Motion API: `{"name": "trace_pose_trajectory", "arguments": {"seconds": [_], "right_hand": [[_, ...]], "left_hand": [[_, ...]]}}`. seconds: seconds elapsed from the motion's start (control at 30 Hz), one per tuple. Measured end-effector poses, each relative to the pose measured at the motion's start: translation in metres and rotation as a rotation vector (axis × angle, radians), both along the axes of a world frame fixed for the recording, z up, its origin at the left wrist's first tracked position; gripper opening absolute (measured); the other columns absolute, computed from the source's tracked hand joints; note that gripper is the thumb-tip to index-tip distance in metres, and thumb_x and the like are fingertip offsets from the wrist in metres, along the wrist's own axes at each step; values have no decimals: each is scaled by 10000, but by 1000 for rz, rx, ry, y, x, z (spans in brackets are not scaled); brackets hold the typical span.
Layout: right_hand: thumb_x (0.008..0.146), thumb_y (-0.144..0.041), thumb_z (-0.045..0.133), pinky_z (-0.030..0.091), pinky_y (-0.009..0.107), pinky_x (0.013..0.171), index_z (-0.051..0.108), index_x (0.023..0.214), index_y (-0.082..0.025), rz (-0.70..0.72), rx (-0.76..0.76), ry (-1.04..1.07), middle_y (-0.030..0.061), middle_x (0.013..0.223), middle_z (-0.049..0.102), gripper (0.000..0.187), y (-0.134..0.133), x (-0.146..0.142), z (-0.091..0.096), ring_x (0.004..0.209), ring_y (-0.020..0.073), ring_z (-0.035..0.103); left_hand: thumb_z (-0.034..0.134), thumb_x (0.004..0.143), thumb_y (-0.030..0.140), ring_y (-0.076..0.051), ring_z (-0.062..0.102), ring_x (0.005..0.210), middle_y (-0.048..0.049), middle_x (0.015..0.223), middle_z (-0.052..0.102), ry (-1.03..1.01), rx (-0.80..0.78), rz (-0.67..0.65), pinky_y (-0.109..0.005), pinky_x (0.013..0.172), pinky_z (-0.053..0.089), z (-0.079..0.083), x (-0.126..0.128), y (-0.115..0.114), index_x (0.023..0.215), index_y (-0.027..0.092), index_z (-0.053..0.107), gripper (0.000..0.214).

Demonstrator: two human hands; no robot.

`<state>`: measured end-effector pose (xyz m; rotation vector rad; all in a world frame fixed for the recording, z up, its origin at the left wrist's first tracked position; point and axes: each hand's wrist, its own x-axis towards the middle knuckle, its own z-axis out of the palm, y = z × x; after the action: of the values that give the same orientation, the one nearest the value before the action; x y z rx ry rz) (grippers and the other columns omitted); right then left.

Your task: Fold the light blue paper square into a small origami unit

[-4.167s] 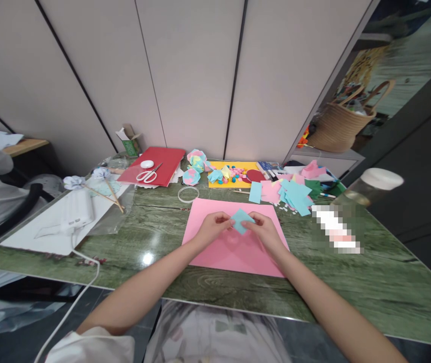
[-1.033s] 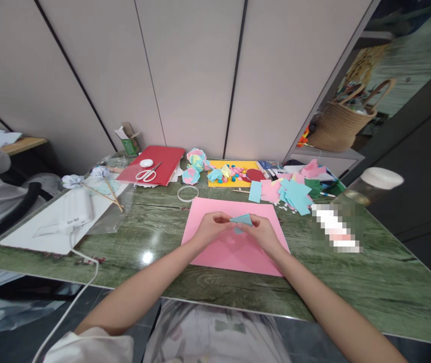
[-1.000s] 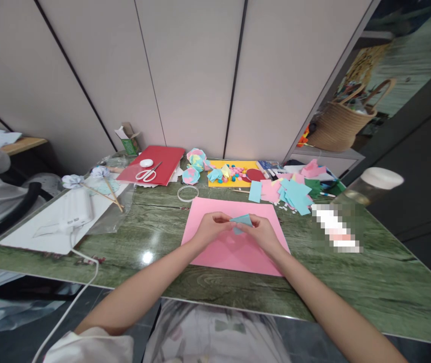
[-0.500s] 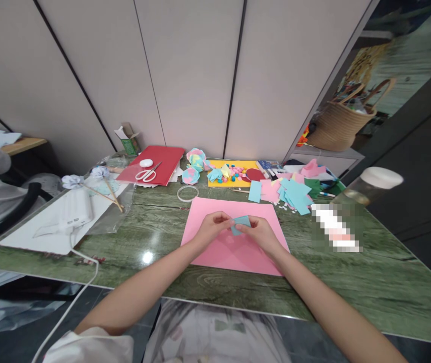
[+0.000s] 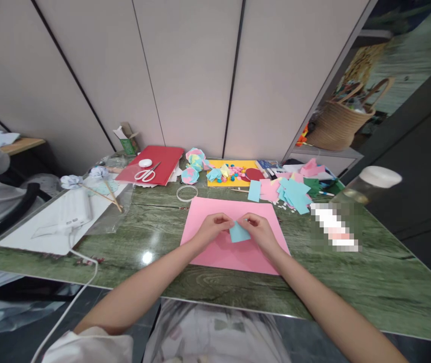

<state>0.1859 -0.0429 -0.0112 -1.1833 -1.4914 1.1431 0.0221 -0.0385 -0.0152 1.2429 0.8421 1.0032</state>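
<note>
A small light-blue piece of paper (image 5: pixel 240 233) is held over a pink sheet (image 5: pixel 221 257) in the middle of the table. My left hand (image 5: pixel 215 228) pinches its upper left corner between thumb and forefinger. At the upper right corner, my right hand (image 5: pixel 258 229) is closed on the same paper. The piece hangs down between the two hands with its face toward me. Beyond the pink sheet lie blue paper pieces (image 5: pixel 296 194) and pink paper pieces (image 5: pixel 269 189), loosely piled.
White-handled scissors (image 5: pixel 145 175) rest on a red folder (image 5: pixel 166 160) at back left. Crumpled paper balls (image 5: pixel 190 175) and a yellow sheet (image 5: pixel 215 183) with small beads are near the wall. A clear cup with a white lid (image 5: pixel 381 176) stands right. A white cable (image 5: pixel 96 272) crosses the left edge.
The blue paper has tipped downward, so more of it hangs below my fingers. My right thumb has moved from its front up to the top edge. My left hand stays almost in place.
</note>
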Motion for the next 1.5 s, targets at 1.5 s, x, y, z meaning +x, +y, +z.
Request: {"name": "trace_pose_trajectory", "arguments": {"seconds": [1.5], "right_hand": [[640, -382, 605, 328, 239, 525, 588, 629, -132, 287, -212, -19, -4, 555, 548, 252, -1, 2, 2, 515, 106, 457]], "left_hand": [[656, 615, 279, -65, 425, 476, 61, 528, 463, 27, 42, 96, -185, 477, 324, 1, -5, 1, 927, 171, 532, 352]]}}
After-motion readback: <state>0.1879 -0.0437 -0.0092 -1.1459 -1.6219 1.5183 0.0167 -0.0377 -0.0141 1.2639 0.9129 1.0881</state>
